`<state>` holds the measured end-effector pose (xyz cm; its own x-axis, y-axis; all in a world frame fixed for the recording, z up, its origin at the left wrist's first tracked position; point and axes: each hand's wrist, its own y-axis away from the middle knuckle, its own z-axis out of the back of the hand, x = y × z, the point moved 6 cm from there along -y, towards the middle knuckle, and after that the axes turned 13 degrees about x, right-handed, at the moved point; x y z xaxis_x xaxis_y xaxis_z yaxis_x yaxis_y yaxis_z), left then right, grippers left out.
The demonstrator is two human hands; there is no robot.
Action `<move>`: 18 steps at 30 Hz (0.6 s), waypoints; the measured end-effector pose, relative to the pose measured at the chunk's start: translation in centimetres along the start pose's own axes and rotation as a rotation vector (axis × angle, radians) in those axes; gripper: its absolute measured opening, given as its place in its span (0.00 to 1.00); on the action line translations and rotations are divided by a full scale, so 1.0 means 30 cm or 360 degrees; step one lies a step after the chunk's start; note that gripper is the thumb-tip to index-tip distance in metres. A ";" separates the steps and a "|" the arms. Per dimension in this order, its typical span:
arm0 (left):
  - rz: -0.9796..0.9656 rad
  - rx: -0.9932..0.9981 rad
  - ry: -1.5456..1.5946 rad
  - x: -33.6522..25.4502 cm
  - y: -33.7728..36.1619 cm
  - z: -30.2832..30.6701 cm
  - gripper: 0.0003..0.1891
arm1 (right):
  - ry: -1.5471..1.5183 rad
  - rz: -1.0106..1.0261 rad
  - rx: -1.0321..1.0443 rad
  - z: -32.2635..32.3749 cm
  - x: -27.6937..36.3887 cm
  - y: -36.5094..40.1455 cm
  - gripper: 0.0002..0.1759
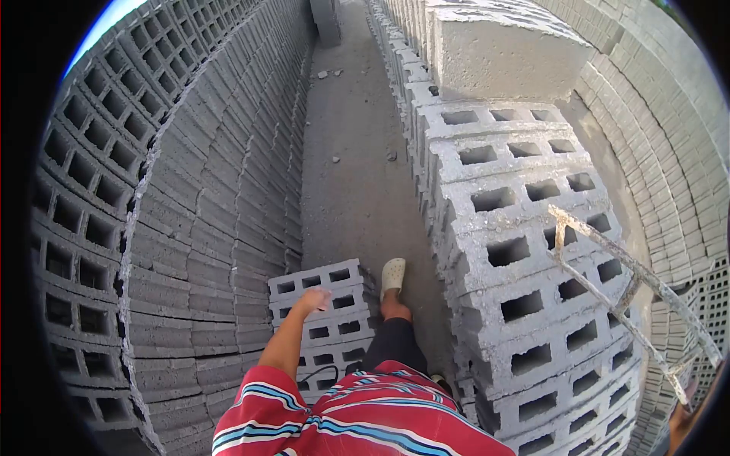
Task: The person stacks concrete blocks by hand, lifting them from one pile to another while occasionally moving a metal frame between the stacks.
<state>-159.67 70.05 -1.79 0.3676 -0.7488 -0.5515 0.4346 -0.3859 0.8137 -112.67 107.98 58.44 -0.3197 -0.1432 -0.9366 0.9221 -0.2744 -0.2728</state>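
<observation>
My left hand (312, 301) is over a low stack of grey hollow concrete blocks (334, 275) beside my legs. Its small visible fingers look loosely apart, with no object showing in them. At the far lower right, my right hand (681, 419) is in shadow, partly cut off by the edge of the view. It is closed around the end of a rusty, whitish metal frame (625, 296) with two long bars and short crosspieces. This frame slants up over the row of hollow blocks (525, 277) on my right.
A tall wall of stacked blocks (205, 205) lines the left side. Between the rows runs a dusty ground strip (353, 152) with small rubble. A block with its smooth side (509, 61) toward me sits atop the right row. More stacked blocks (646, 99) stand beyond it.
</observation>
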 end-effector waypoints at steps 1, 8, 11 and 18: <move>0.0057 0.0023 -0.0029 -0.018 -0.054 0.039 0.15 | 0.0040 -0.0012 0.0001 0.021 0.031 -0.085 0.38; 0.0232 -0.0154 0.0307 -0.234 -0.284 0.458 0.18 | -0.0101 -0.0300 -0.0036 0.075 0.041 -0.675 0.45; 0.0193 -0.0243 0.0372 -0.382 -0.257 0.595 0.19 | -0.0061 -0.0357 -0.0109 0.086 -0.035 -0.921 0.48; 0.0145 -0.0383 0.0502 -0.411 -0.177 0.732 0.19 | 0.0159 -0.0607 -0.0120 -0.012 -0.058 -1.409 0.54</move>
<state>-184.58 69.50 4.72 0.6314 -0.5576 -0.5389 0.5549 -0.1606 0.8163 -151.01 120.17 71.53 -0.6230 0.0496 -0.7807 0.7558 -0.2189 -0.6171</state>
